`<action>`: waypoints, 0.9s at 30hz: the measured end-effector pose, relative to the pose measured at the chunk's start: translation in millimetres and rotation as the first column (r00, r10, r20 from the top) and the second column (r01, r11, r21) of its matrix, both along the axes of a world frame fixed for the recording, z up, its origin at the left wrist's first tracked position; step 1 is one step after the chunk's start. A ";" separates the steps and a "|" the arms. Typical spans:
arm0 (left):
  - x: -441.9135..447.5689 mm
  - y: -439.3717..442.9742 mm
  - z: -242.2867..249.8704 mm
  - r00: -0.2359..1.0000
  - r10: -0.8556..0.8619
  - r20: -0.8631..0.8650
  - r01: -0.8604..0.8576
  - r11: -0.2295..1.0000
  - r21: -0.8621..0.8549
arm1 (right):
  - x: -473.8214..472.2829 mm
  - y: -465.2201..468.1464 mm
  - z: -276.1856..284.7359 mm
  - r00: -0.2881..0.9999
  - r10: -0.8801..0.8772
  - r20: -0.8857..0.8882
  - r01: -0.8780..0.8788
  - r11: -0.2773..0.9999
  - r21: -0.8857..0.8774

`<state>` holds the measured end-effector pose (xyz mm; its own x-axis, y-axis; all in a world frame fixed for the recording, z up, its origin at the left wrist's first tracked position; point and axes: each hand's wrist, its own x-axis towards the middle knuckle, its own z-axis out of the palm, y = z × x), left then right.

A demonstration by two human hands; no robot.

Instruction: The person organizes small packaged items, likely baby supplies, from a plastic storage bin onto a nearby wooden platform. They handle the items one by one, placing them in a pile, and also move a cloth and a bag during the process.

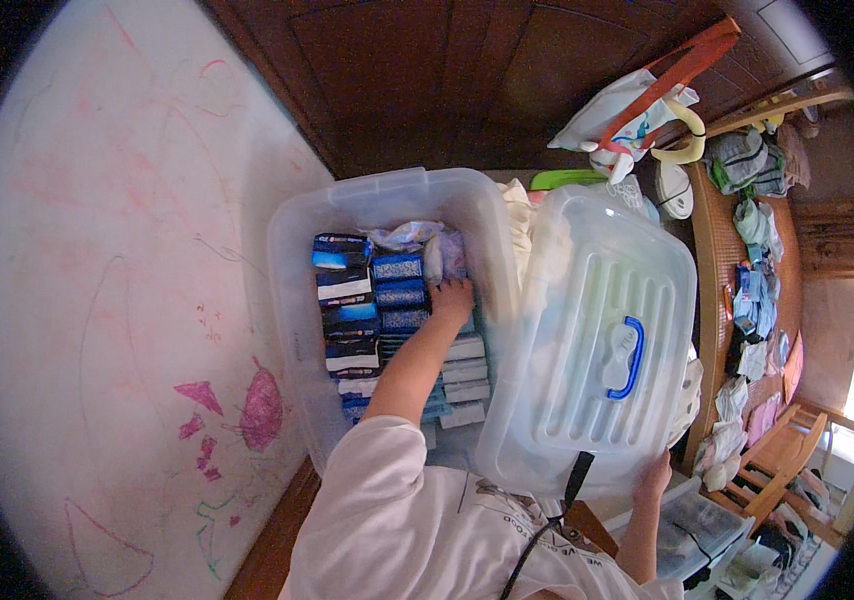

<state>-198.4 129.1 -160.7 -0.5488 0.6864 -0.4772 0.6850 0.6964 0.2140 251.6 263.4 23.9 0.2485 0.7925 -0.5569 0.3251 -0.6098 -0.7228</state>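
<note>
A large translucent plastic storage bin stands before me, holding rows of dark and blue packets, paler packets and a clear plastic bag with contents. Inside it, my left hand reaches down at the bag's lower edge; whether its partly hidden fingers grip anything cannot be told. The bin's translucent lid, with a blue handle, is tilted at the bin's right side. At the lid's lower right corner, my right hand holds its edge.
A wall with crayon drawings rises at the left, dark wooden panels behind. A white tote bag with red handles hangs at upper right. Farther right are a bed with clothes, a wooden chair and another lidded plastic box.
</note>
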 end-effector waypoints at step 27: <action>-102.6 4.6 57.6 0.908 0.197 -0.370 -0.109 0.963 0.247 | -3.7 1.3 2.5 0.997 0.080 0.006 -0.080 0.997 -0.020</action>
<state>-301.0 133.6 -103.1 -0.7659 0.6406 -0.0552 0.6330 0.7663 0.1100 247.9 264.7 26.3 0.1881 0.7992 -0.5709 0.3781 -0.5954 -0.7089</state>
